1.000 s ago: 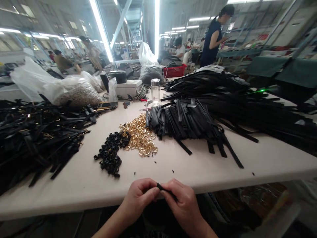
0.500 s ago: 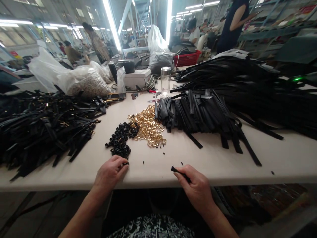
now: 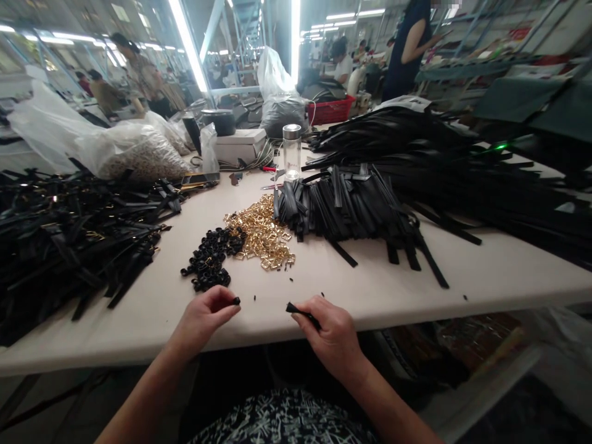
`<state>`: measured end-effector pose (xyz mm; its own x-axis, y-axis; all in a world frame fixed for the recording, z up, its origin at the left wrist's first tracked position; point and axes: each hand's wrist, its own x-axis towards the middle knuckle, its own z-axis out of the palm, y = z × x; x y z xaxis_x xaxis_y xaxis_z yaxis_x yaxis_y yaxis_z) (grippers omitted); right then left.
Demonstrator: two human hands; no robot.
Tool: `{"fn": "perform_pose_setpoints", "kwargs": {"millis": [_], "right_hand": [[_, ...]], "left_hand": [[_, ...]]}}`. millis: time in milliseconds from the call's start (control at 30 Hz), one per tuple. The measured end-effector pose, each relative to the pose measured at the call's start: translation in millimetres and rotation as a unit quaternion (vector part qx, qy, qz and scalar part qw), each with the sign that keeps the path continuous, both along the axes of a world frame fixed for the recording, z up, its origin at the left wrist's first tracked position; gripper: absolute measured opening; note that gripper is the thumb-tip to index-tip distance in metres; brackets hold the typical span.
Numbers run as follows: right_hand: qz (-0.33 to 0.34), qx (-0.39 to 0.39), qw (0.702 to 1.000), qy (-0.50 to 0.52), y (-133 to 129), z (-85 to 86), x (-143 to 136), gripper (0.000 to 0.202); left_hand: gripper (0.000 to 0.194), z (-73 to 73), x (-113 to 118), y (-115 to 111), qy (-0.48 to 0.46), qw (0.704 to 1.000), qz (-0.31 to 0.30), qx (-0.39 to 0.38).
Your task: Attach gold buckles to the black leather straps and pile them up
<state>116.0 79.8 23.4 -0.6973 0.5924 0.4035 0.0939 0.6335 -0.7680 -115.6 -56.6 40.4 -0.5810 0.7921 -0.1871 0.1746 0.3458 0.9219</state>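
Observation:
Between thumb and forefinger, my left hand (image 3: 203, 314) pinches a small black loop (image 3: 237, 301) just above the table's near edge. My right hand (image 3: 330, 327) is closed around a black strap (image 3: 292, 308), its cut end pointing left toward the loop. A gap separates loop and strap. Beyond my left hand lies a heap of black loops (image 3: 206, 259), and against it a pile of gold buckles (image 3: 259, 231). Behind my right hand are stacked short black straps (image 3: 346, 203). Part of the held strap is hidden in my palm.
Finished-looking straps with gold fittings (image 3: 92, 240) cover the table's left. Long black strips (image 3: 439, 148) heap up on the right. A glass bottle (image 3: 291, 151), white box (image 3: 240, 145) and plastic bag (image 3: 143, 151) stand behind. Several people work in the background.
My left hand has drawn away from the loop heap with a loop in its fingertips. The right hand has brought the strap left, closer to it. The view has turned slightly right.

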Motion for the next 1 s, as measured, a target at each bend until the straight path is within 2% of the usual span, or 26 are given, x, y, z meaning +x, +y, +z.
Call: {"fn": "perform_pose_setpoints", "kwargs": {"millis": [100,233,333,533,733,867,1000], "right_hand": [[-0.003,0.008,1.0,0.014,-6.5,7.2,-7.6,0.018],[-0.017,0.018,0.999,0.038,-10.9,15.2,-12.4,0.019],[-0.032,0.039,0.998,0.044,-10.7,17.7,-11.7,0.02],[-0.065,0.095,0.993,0.019,-8.7,14.4,-7.2,0.023],[-0.045,0.067,0.996,0.031,-12.6,9.0,-4.8,0.02],[-0.035,0.006,0.997,0.068,-11.4,7.3,-3.6,0.018],[-0.048,0.027,0.997,0.055,-9.0,6.5,-3.6,0.02]], "left_hand": [[0.03,4.6,21.4,12.1,-0.128,0.99,0.023,0.057],[0.032,6.5,48.5,24.1,-0.262,0.961,-0.004,0.093],[0.032,4.1,64.4,29.7,-0.324,0.941,-0.014,0.095],[0.034,-2.3,82.2,39.4,-0.414,0.905,0.036,0.094],[0.034,-9.9,86.1,42.7,-0.476,0.866,0.089,0.127],[0.033,-9.8,86.7,41.7,-0.48,0.863,0.092,0.128],[0.036,-8.5,88.6,41.8,-0.468,0.872,0.09,0.115]]}}
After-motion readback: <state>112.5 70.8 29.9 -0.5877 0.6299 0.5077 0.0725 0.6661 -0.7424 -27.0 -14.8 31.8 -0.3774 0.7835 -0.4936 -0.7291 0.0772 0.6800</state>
